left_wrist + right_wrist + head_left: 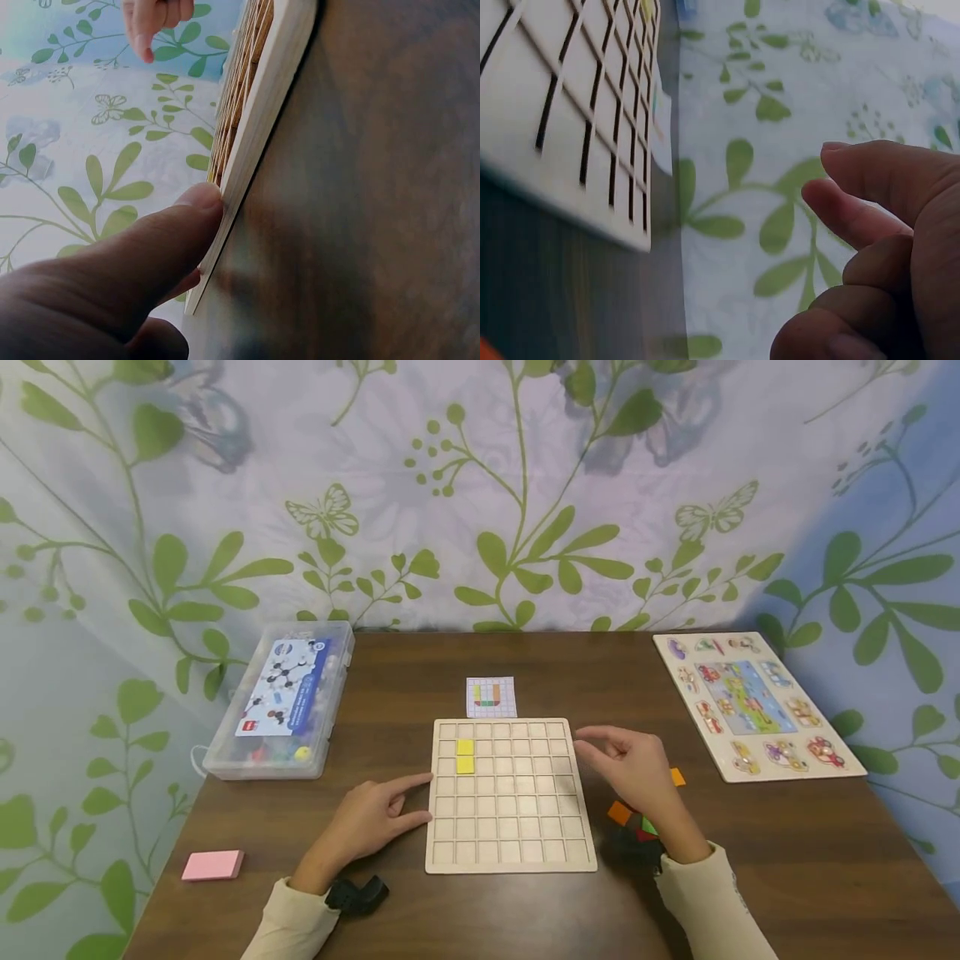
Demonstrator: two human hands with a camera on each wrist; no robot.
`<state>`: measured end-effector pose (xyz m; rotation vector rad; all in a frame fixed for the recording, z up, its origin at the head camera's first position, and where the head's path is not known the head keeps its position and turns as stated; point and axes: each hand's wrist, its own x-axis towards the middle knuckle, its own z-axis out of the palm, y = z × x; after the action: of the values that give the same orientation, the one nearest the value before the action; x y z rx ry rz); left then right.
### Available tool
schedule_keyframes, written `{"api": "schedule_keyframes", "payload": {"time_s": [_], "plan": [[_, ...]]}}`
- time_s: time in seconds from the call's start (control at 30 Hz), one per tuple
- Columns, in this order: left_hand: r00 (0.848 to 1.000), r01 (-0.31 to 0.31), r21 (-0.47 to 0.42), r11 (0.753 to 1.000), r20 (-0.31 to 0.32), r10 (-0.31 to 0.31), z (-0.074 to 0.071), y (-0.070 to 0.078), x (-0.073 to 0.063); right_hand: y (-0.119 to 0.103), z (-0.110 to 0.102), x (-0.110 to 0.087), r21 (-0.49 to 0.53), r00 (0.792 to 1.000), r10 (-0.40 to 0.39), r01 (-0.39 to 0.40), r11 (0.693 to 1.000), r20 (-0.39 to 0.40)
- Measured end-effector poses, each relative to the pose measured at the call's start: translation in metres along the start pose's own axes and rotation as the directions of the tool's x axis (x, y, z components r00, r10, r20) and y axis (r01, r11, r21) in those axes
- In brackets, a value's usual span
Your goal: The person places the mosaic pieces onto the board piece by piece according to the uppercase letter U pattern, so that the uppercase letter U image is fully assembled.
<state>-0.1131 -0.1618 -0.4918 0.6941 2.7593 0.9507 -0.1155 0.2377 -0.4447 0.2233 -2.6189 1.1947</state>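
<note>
Taking 12 o'clock as straight away from the person, the loose squares lie behind the right hand (632, 770), not ahead of it. From its fingertips, one orange square (619, 813) sits near 5 o'clock and another orange piece (678, 777) near 4. A green square (650, 826) and a red square (645, 835) show partly beneath the wrist, all on the bench (390, 702).

This hand is much the nearer to them. Its thumb and forefinger are parted by a small gap, the other fingers curled in, with nothing visible in its hold; it hangs by the board's right edge.

The grid board (517, 810) lies between the hands. Its two yellow squares (465, 757) fill neighbouring cells, their pair running 12 to 6, at 9 o'clock from the right fingertips. The left hand (367, 817), thumb and forefinger spread, touches the board's 9 o'clock edge, gripping nothing.
</note>
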Motion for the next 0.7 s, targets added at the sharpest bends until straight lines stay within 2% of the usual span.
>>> {"api": "schedule_keyframes", "payload": {"time_s": [0.2,0.3,0.4,0.5,0.7], "plan": [[1.000,0.001,-0.005,1.000,0.012,-0.001,-0.001,-0.001,0.000,0.029,-0.029,-0.021,-0.088,0.990,0.102,-0.111,0.990,-0.099],[1.000,0.001,-0.004,1.000,0.016,-0.001,-0.003,-0.001,0.001,0.046,-0.042,-0.032,-0.151,0.977,0.164,-0.184,0.971,-0.133],[1.000,-0.007,-0.013,1.000,0.012,0.007,-0.005,0.000,0.002,0.058,-0.052,-0.039,-0.215,0.970,0.196,-0.223,0.951,-0.143],[1.000,-0.021,-0.024,0.999,0.015,0.021,-0.006,0.001,0.002,0.067,-0.057,-0.044,-0.271,0.967,0.218,-0.248,0.930,-0.135],[0.999,-0.003,-0.020,1.000,0.045,0.004,-0.005,0.002,0.003,0.080,-0.056,-0.048,-0.317,0.969,0.214,-0.243,0.917,-0.124]]}}
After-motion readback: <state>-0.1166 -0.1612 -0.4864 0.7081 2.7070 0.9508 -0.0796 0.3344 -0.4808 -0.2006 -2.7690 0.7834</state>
